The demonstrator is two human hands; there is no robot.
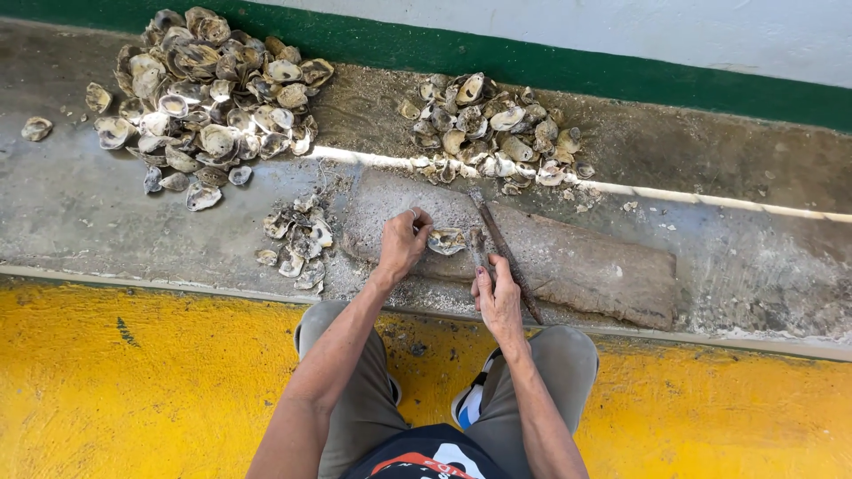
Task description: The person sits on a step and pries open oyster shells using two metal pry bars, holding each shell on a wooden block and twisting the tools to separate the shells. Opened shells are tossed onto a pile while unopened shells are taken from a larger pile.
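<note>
1. The left hand is at the centre of the frame; its fingers are curled and pinch the edge of a grey, rough oyster shell, which lies on a flat brown stone slab.
2. The right hand is just below and to the right of that shell. Its fingers are wrapped around a thin, rusty metal rod, which runs slanting from the hand up toward the shell piles.
3. A second short, dark tool stands just beside the shell, between the shell and the rod; whether the right hand holds it too cannot be told.
4. The slab lies on a grey, dirty concrete ledge.
5. A big pile of pale empty oyster shells is in the upper left of the frame.
6. A smaller heap of shells is at the upper centre, just above the slab.
7. A little group of shells lies left of the left hand, near it.
8. The yellow painted floor fills the lower part, and a green stripe runs along the white wall at the top.
9. The person crouches in grey trousers; one shoe with white and blue shows between the knees.
</note>
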